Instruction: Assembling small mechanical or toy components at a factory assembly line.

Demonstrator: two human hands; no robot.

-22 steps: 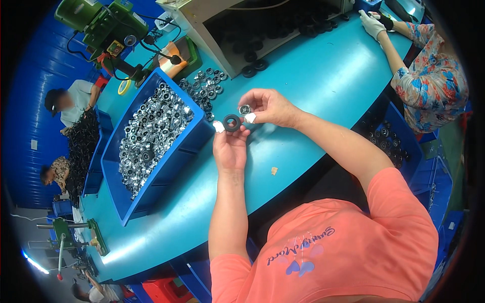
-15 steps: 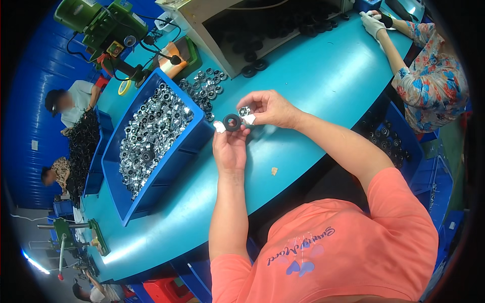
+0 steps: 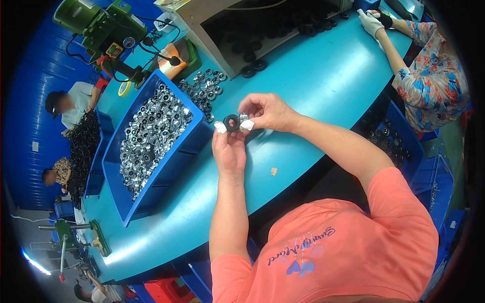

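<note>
Over the teal table, my left hand [image 3: 230, 150] grips a black rubber ring [image 3: 232, 122] between thumb and fingers. My right hand [image 3: 270, 112] pinches a small shiny metal wheel hub [image 3: 243, 117], held edge-on right beside the ring. White wrapping covers both thumb tips. Whether hub and ring touch, I cannot tell. Left of my hands stands a blue bin [image 3: 174, 164] heaped with shiny metal hubs [image 3: 154, 136]. More loose hubs [image 3: 204, 88] lie on the table behind it.
A pale-framed box [image 3: 214, 38] with black rings [image 3: 252, 68] stands at the back. Green machine [image 3: 96, 30] is at far left. A co-worker's gloved hand [image 3: 371, 24] rests at the right table edge. A small tan scrap [image 3: 274, 171] lies near me.
My right hand has brought the metal hub closer to the black ring and turned it edge-on. My left hand has hardly moved.
</note>
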